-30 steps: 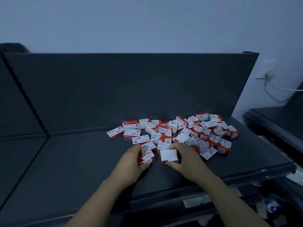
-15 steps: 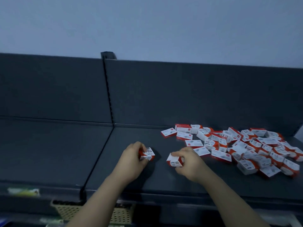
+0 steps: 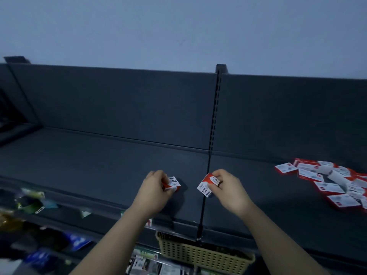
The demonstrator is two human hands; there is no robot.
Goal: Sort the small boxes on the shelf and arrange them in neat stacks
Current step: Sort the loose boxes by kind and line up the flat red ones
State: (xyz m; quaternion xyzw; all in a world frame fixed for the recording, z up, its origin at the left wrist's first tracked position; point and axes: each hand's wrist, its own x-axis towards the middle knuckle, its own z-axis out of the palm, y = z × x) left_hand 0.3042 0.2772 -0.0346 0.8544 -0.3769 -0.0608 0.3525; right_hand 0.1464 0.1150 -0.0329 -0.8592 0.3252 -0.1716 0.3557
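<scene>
Over the shelf, hands grip "PAPER CLIPS" boxes.

Beige perforated basket, blurred packaged goods lower left, pale wall behind

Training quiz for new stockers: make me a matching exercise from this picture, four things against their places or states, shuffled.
Things
1 left hand
2 right hand
3 loose boxes
4 basket

States
A sits below the shelf's front edge
B holds a box left of the seam
C scattered at the shelf's right end
D pinches a tilted box over the seam

Pairs: 1-B; 2-D; 3-C; 4-A
</scene>
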